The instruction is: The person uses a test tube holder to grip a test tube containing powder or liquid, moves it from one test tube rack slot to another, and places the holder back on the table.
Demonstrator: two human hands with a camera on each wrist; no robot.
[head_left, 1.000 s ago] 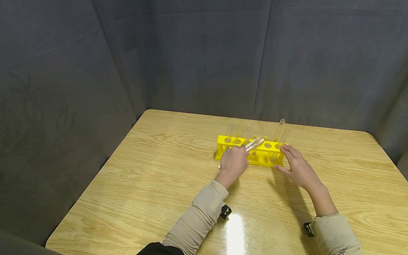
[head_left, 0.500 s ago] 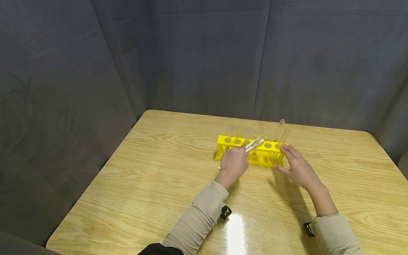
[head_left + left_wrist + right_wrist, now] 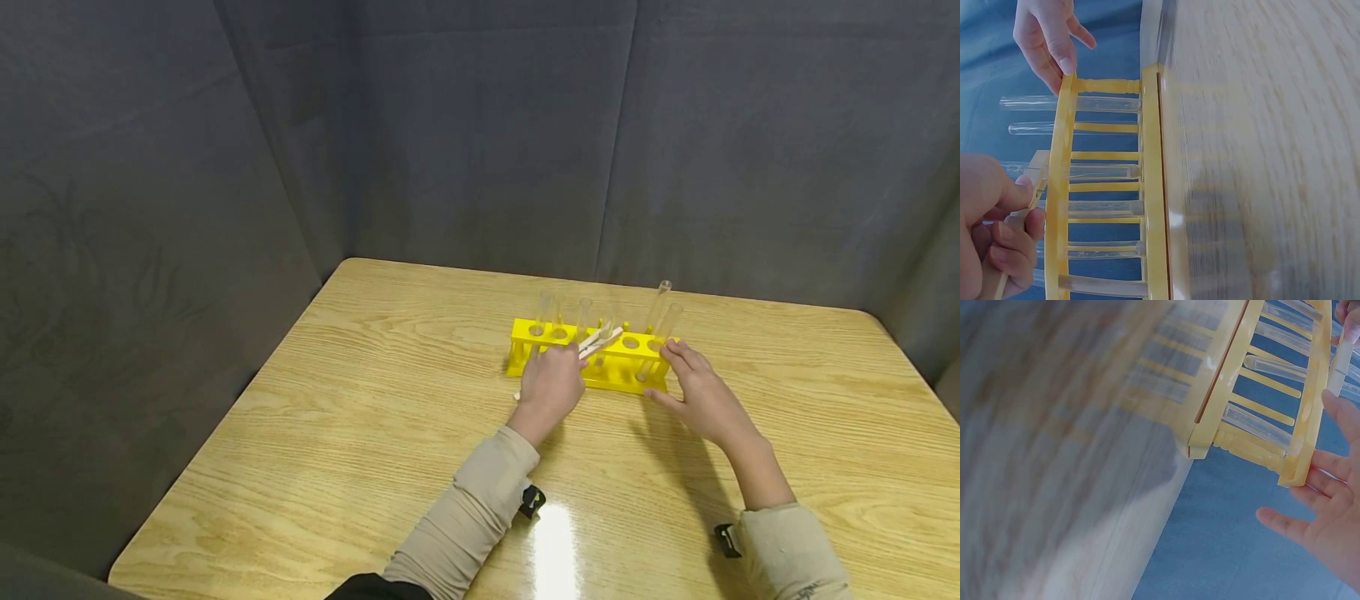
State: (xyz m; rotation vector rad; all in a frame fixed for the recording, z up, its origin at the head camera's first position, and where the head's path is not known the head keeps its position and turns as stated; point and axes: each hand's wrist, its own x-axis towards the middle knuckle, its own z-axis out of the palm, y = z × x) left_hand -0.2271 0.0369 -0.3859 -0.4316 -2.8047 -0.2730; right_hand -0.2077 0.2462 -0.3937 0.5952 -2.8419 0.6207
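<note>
A yellow test tube rack point(image 3: 615, 382) stands on the table, with several clear glass test tubes in its holes. My left hand point(image 3: 551, 387) grips a wooden test tube holder point(image 3: 592, 343), fingers curled round its handle. The holder's wooden jaws lie around a test tube point(image 3: 1104, 171) just above the rack's top bar; this tube's lower end is inside the rack. At the rack's right end, my right hand point(image 3: 708, 400) touches the top bar with outstretched fingertips, its thumb apart and low in front. Part of the holder's handle is hidden under the left hand.
Another tube point(image 3: 660, 302) rises behind the rack's right end, higher than the others. The wood-grain table point(image 3: 337, 417) extends around the rack, and a dark grey curtain point(image 3: 480, 150) hangs beyond its back edge.
</note>
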